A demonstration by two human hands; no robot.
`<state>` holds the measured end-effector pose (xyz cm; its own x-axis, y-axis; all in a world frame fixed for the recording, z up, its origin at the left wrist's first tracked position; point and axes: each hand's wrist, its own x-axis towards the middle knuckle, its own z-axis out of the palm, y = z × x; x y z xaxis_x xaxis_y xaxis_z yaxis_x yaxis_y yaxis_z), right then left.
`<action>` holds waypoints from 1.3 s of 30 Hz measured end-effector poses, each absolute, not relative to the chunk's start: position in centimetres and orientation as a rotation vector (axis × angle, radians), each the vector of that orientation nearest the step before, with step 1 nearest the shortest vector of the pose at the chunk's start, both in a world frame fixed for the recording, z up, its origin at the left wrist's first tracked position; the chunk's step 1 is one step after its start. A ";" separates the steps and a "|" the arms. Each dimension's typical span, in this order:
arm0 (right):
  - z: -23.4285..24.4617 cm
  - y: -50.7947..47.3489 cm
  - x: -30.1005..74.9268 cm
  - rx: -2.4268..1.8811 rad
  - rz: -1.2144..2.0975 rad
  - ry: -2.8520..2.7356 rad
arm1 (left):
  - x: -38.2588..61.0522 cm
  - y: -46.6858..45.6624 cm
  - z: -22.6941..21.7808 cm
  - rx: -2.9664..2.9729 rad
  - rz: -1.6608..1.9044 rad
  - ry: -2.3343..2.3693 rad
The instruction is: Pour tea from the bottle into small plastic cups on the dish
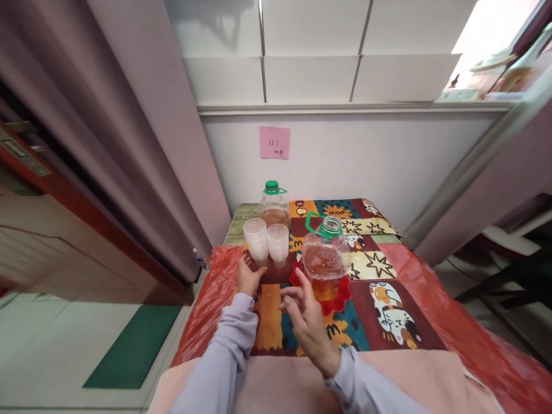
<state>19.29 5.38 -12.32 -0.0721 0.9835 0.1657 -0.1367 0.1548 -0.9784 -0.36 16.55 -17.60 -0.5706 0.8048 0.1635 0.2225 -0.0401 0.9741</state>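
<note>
My left hand rests at the foot of a stack of clear plastic cups, fingers curled round its base. A second cup stack stands just to its right. My right hand hovers open, fingers spread, just in front of a clear jug with a green handle and no cap. The jug holds amber liquid and stands on a red scalloped tray. Behind the cups is a capped bottle with a green lid and amber liquid.
A colourful cartoon cloth covers the small table over a red plastic sheet. A pink note is stuck on the wall behind. A grey curtain hangs at the left. A pink cloth lies along the near edge.
</note>
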 end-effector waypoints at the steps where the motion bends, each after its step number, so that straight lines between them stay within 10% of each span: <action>1: -12.0 4.6 21.3 -0.936 1.134 -1.285 | 0.0 15.4 -17.3 1.070 1.669 1.797; 7: -11.7 8.3 31.6 -1.055 0.635 -1.093 | 6.3 9.3 -15.1 1.449 1.515 1.475; 19: -13.7 14.9 32.0 -1.002 1.080 -1.521 | 13.7 15.5 -13.6 1.232 1.379 0.721; 39: -11.6 5.3 19.7 -0.702 1.240 -1.423 | 2.7 1.4 -7.4 1.393 1.517 1.306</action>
<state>19.73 5.31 -11.57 -0.2552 0.9082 0.3316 -0.2045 0.2845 -0.9366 2.69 1.42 -7.43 -0.1879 0.9413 0.2805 0.1372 -0.2577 0.9564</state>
